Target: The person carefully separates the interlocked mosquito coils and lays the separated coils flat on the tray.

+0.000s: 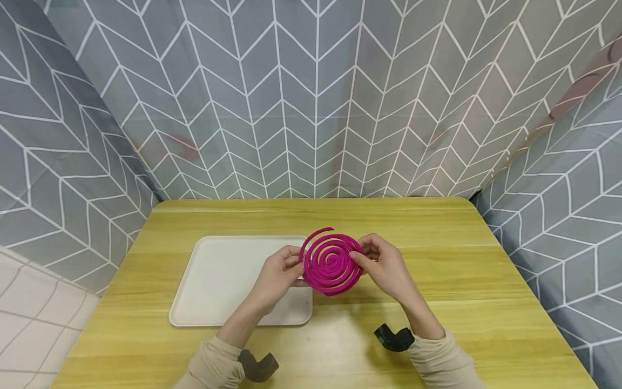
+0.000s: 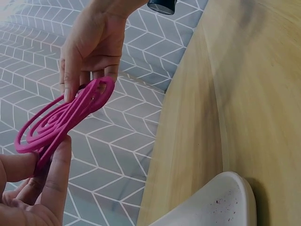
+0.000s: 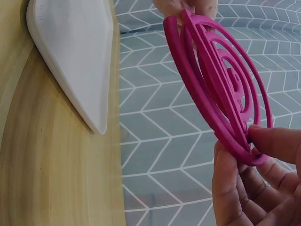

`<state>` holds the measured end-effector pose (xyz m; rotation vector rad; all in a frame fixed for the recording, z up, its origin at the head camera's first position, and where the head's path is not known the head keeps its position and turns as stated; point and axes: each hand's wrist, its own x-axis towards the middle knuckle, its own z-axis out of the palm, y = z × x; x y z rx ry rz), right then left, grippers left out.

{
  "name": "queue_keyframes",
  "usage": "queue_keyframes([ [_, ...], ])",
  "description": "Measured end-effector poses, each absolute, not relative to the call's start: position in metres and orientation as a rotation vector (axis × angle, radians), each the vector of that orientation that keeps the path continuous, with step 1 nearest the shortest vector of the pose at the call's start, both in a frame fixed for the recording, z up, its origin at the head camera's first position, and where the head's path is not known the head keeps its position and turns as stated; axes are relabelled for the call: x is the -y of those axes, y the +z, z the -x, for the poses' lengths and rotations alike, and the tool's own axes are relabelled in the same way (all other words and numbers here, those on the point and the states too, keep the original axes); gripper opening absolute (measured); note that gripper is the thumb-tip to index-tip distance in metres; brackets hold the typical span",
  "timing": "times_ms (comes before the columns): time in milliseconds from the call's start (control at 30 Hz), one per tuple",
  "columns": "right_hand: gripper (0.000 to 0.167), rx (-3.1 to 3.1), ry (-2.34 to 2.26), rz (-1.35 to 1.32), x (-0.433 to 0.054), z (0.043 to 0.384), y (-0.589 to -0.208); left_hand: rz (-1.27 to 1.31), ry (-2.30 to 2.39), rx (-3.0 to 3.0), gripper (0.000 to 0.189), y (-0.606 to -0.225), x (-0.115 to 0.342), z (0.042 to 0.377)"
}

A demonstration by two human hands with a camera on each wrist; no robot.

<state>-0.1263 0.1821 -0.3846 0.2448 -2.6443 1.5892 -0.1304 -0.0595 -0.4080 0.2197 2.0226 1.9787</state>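
Left hand and right hand pinch opposite edges of magenta mosquito coil, held up above wooden surface, near right end of white rectangular tray; dark specks in tray corner.

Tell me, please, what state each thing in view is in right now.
Magenta spiral: held up off the table, one outer end free.
Left hand: pinching the spiral's left edge.
Right hand: pinching the spiral's right edge.
White tray: lying flat, face up, with small dark specks.
Patterned curtain: hanging behind the table.
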Motion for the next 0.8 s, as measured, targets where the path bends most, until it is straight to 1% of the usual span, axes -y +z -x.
queue_keyframes([
  [200,0.018,2.635,1.564,-0.262,-0.1835,0.1258,-0.3841,-0.192,1.984,-2.043,0.031,-0.4070,0.0592,0.1312],
  [367,0.013,2.559,1.499,-0.293,-0.1832,0.1255,-0.3829,-0.150,1.992,-2.034,0.028,-0.4067,0.0592,0.1310],
  [800,0.016,2.588,1.673,-0.233,-0.1836,0.1251,-0.3803,-0.154,2.023,-2.033,0.026,-0.4074,0.0598,0.1300],
])
